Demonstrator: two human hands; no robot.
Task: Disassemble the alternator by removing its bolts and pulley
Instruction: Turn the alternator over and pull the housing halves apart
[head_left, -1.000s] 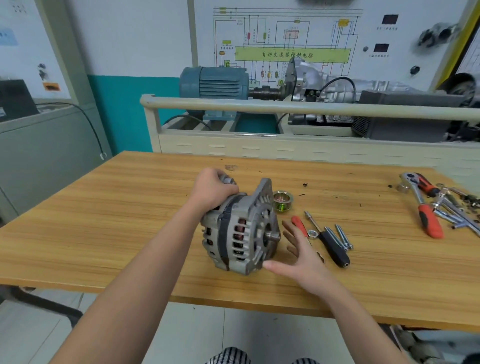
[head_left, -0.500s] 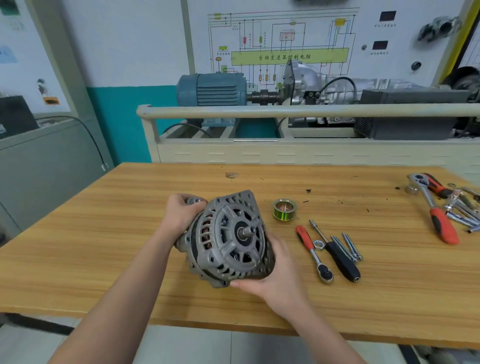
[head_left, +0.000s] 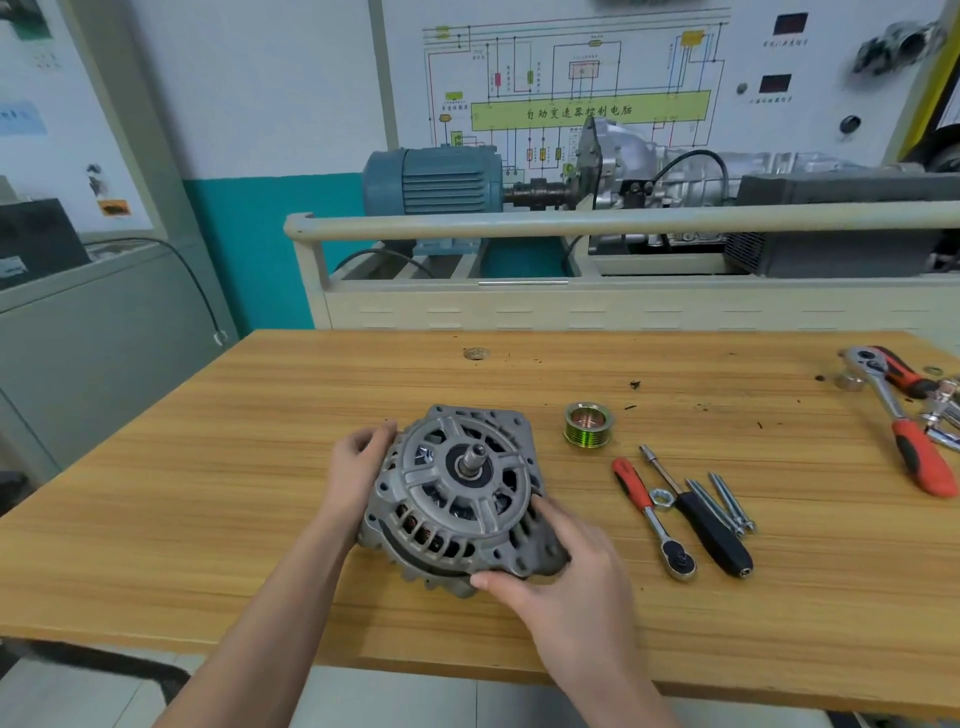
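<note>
Lower centre: right hand (head_left: 566, 566) and left hand (head_left: 358, 467) grip the alternator (head_left: 457, 493) on the bench (head_left: 208, 493), bare shaft up. Further right lie bolts (head_left: 724, 501), nut (head_left: 662, 500), pulley (head_left: 588, 423). We judge removal done.

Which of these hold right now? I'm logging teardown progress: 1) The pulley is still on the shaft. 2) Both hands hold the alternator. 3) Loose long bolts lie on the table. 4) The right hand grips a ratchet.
1) False: the pulley sits on the table, leaving the shaft bare.
2) True: left hand and right hand grip the alternator.
3) True: long bolts lie beside the tools.
4) False: the small ratchet lies untouched.
</note>
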